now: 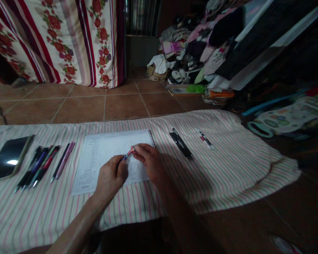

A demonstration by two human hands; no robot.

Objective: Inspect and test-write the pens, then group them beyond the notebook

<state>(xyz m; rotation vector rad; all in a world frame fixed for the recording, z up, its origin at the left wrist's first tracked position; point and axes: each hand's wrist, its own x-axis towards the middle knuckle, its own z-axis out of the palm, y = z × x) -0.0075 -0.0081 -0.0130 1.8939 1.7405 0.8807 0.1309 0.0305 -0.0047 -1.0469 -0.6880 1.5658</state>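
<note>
The left hand and right hand each have a finger-and-thumb grip closed around a blue-and-red pen, held above an open spiral notebook on the cloth-covered worktop. Loose pens lie left of the notebook, black pens right of it. On the floor beyond, a cardboard box has white cloth over its top; its contents cannot be told.
</note>
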